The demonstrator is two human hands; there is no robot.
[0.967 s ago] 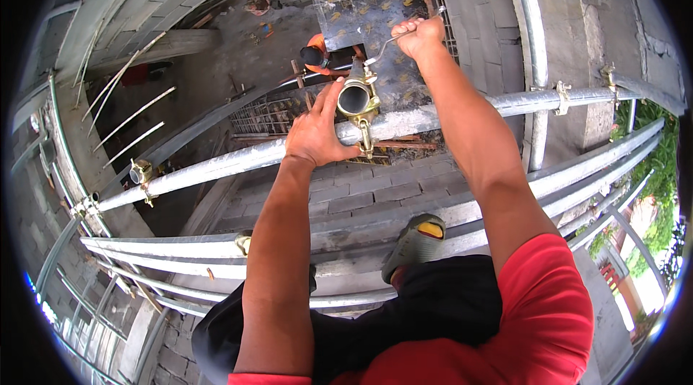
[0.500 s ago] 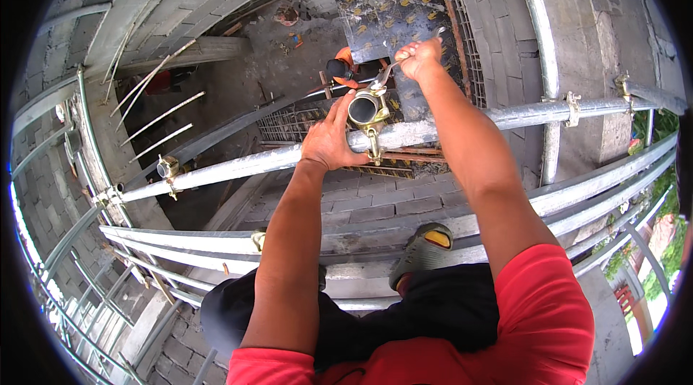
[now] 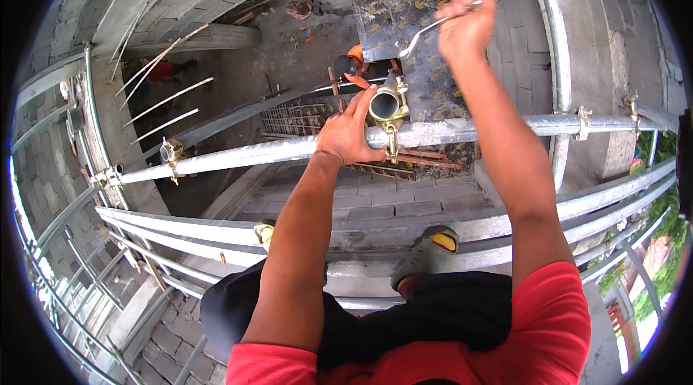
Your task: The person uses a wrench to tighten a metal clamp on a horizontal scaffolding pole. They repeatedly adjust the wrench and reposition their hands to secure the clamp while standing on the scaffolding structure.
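Note:
My right hand [image 3: 468, 29] is raised to the right of the pipe joint, wrapped round a silver wrench [image 3: 422, 35]. One end of the wrench sticks out above the fist, and its bent end points down toward the joint without touching it. My left hand [image 3: 348, 133] grips the horizontal scaffold pipe [image 3: 433, 130], fingers against the left side of the joint and thumb on the near side. A brass-coloured scaffold clamp [image 3: 391, 136] joins this pipe to another pipe [image 3: 385, 105], whose open round end faces me.
Below, a person [image 3: 352, 66] in an orange top and dark cap is in the pit. Another clamp [image 3: 171, 152] sits further left on the pipe. My sandalled foot [image 3: 429, 255] stands on metal beams [image 3: 491, 230]. Bare rebar [image 3: 170, 125] juts out at left.
My right hand has lifted up and to the right, taking the wrench off the joint. My left hand keeps its place on the pipe; the view has shifted slightly.

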